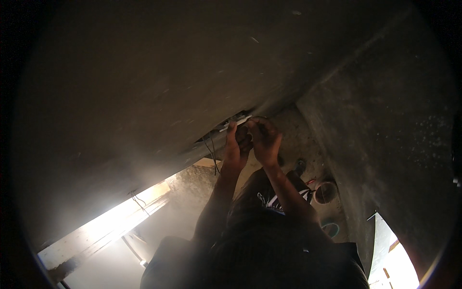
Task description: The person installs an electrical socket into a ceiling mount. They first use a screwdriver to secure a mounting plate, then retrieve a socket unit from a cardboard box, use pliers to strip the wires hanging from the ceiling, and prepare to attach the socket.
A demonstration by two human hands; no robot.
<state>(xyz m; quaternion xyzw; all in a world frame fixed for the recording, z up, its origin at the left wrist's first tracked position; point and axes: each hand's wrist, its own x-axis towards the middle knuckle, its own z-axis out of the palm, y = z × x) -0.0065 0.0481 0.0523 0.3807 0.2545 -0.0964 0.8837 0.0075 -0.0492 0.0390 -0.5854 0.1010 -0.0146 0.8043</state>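
Both my hands are raised in front of a dark wall, close together at a recess in it. A narrow white strip, seen nearly edge-on, lies along this opening. My left hand has its fingers curled and its thumb upright near the strip's lower edge; what it grips is hidden. The fingers of my right hand are pinched together at the strip's right end, on something too small to make out. Thin dark wires hang from the recess, left of my left hand.
A second plain wall meets the first at a corner on the right. On the floor stand a round container and a greenish ring-shaped thing. Bright openings glare at lower left and lower right. More loose wires dangle at left.
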